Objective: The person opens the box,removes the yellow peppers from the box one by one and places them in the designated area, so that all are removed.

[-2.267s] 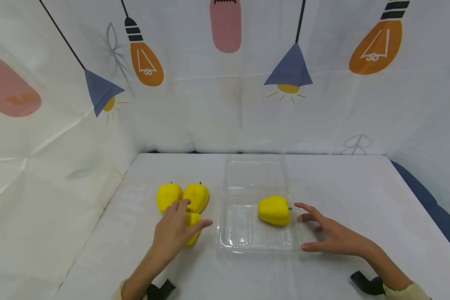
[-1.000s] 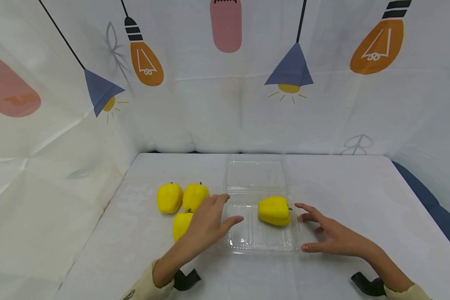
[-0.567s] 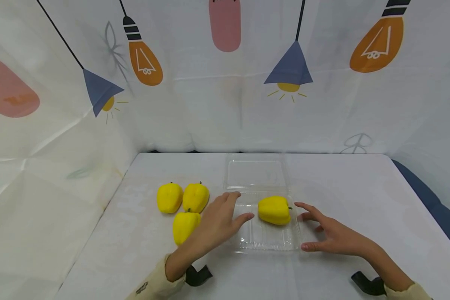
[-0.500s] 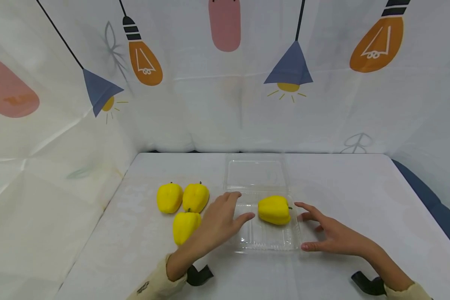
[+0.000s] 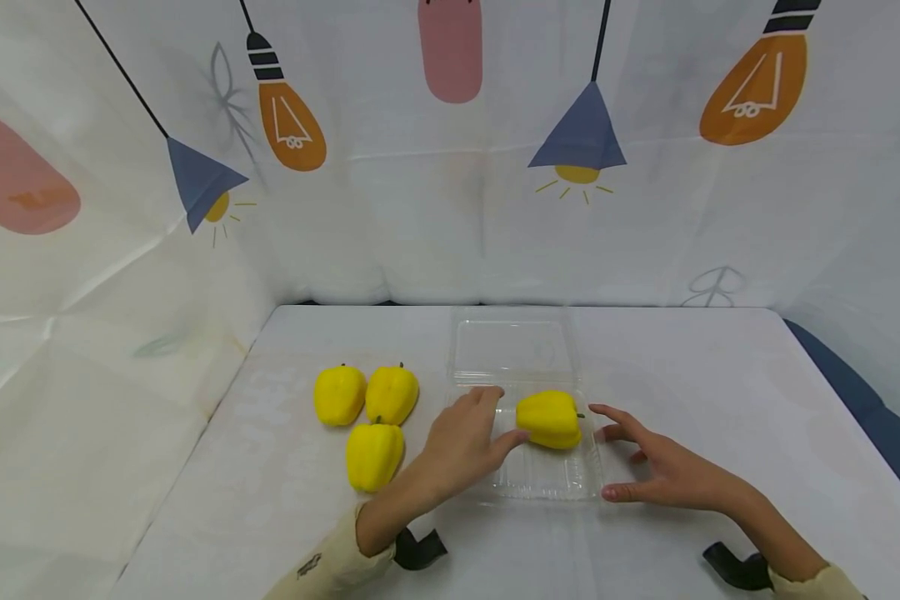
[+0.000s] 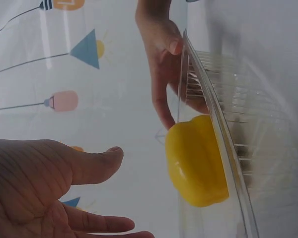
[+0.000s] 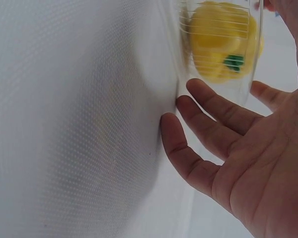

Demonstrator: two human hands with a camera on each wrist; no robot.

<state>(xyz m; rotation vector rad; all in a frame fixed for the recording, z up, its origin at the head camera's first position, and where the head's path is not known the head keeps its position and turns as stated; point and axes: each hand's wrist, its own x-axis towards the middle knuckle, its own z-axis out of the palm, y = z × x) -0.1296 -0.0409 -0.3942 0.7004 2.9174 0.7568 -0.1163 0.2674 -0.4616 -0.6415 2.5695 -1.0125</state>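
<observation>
A yellow bell pepper (image 5: 548,419) lies on its side in a clear plastic clamshell container (image 5: 540,482), its stem toward the right. My left hand (image 5: 461,446) hovers over the container's left part with fingers and thumb spread. In the left wrist view a gap shows between that hand (image 6: 54,183) and the pepper (image 6: 196,161). My right hand (image 5: 667,471) is at the container's right side, thumb and fingers apart. The right wrist view has its fingers (image 7: 208,126) loosely bent by the clear wall, holding nothing; whether all the fingertips touch it I cannot tell.
Three more yellow bell peppers stand left of the container: back left (image 5: 339,396), back right (image 5: 392,394) and front (image 5: 374,457). The container's lid (image 5: 510,348) lies folded back toward the printed curtain (image 5: 420,225) behind the white table (image 5: 682,358).
My left hand has moved right, away from the loose peppers and over the container, toward the pepper inside it. The right hand and all the peppers have stayed in place.
</observation>
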